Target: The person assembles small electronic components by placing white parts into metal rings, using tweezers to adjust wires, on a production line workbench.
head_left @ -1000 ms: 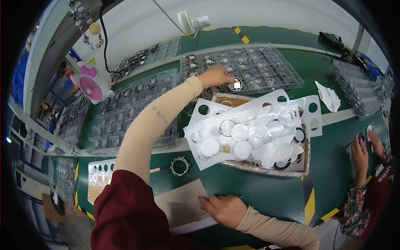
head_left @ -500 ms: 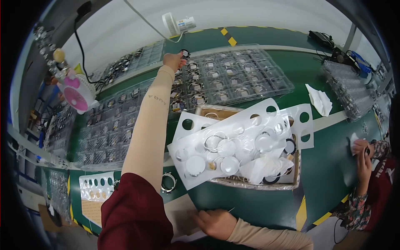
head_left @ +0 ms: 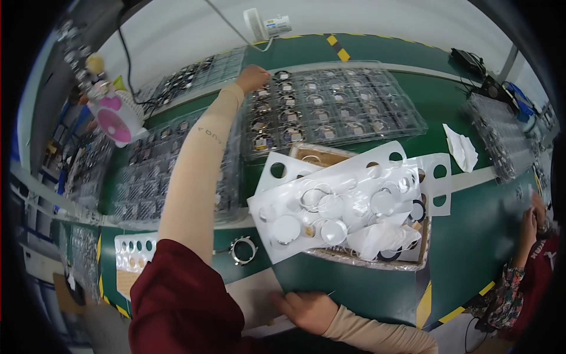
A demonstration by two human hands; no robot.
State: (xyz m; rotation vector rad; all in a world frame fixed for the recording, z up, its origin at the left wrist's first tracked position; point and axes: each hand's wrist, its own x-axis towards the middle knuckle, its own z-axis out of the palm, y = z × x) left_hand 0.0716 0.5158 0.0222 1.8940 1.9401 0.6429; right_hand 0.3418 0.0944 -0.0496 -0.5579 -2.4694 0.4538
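Dark capital letters run along the beige sleeve (head_left: 194, 168) of the left arm, upside down to the view. Beyond the left hand (head_left: 253, 78), a small white device (head_left: 265, 25) carries a printed label, its lines too small to make out. Pale lettering on the co-worker's dark red top (head_left: 535, 277), well to the right of the right hand (head_left: 312, 311), is partly cut off.

The left hand is at the far left corner of a clear compartment tray (head_left: 413, 125), with its fingers bent close together; the fingertips are obscured, so whether they grip anything cannot be told. Round dark-rimmed parts (head_left: 289, 116) sit in the tray's compartments, just nearer than that hand.

The right hand lies half curled at the edge of a pale sheet (head_left: 254, 293) on the green table (head_left: 359, 292). A thin tip shows past its knuckles; its hold is hidden. A metal watch case (head_left: 243, 251) lies ahead of it, to the left.

The left forearm partly covers another compartment tray (head_left: 147, 177). The co-worker's hands (head_left: 529, 223) are blurred.
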